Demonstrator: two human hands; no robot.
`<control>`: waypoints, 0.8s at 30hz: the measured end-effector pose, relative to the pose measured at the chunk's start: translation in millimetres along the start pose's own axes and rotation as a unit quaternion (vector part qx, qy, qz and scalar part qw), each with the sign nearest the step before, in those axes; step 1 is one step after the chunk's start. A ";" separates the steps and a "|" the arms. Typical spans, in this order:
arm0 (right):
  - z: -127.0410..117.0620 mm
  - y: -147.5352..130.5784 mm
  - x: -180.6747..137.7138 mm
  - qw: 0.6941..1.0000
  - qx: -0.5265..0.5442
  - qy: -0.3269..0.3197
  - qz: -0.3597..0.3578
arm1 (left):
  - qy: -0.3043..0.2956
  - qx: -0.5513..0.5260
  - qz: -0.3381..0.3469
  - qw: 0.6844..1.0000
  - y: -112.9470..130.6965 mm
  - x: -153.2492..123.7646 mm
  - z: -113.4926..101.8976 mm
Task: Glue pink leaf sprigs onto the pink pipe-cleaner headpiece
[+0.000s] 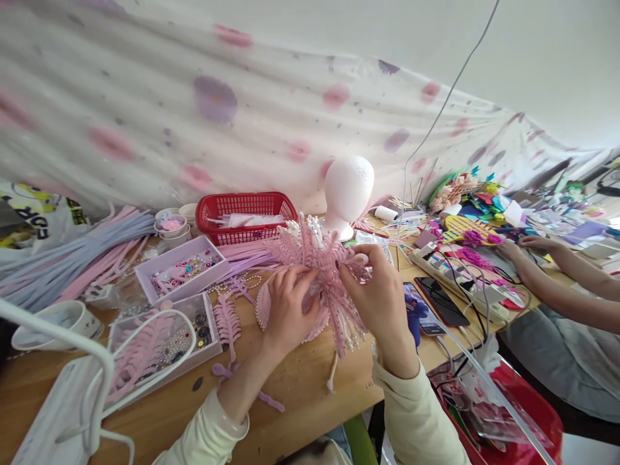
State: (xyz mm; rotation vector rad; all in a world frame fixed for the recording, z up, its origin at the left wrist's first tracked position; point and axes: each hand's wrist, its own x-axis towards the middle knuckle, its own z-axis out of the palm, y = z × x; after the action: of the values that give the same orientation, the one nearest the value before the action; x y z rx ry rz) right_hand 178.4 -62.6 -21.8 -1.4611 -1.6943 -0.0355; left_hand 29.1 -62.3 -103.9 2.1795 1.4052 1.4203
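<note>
Tabletop (300, 416) is left bare nearest the wearer, apart from a purple fuzzy stem (268, 399). Above its near part, a pink fringed ornament (329, 268) is held between the two hands, with white bead tips on its strands; whether it is also borne by the table cannot be told. Left hand (290, 307): fingers curled and nearly closed on the ornament's left side, fingertips partly buried in it. Right hand (380, 294): thumb and forefinger pinched on the right side, beside a pale pink loop (358, 259). To the left of the left hand, a pink leaf-shaped piece (227, 323) is laid beside two compartmented or filled boxes (194, 284). Farther back, a red basket (242, 205) is placed, and a white foam head (349, 187) is stood upright behind the ornament. Flower-printed sheeting (266, 129) is hung beyond.
</note>
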 end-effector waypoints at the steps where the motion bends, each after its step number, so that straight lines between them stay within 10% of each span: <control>1: -0.3 0.8 -0.1 1.000 -0.002 0.000 0.006 | -0.004 0.003 -0.003 1.000 0.0 -0.1 0.2; 24: 3.3 10.3 0.4 1.000 0.000 -0.003 0.017 | -0.063 0.023 -0.041 0.997 -0.6 0.2 -3.4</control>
State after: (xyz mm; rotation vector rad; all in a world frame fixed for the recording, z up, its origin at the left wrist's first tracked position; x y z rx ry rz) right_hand 184.9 -57.3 -28.7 -1.4896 -1.6745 -0.0125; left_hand 26.1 -62.9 -102.3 2.1701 1.4780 1.2113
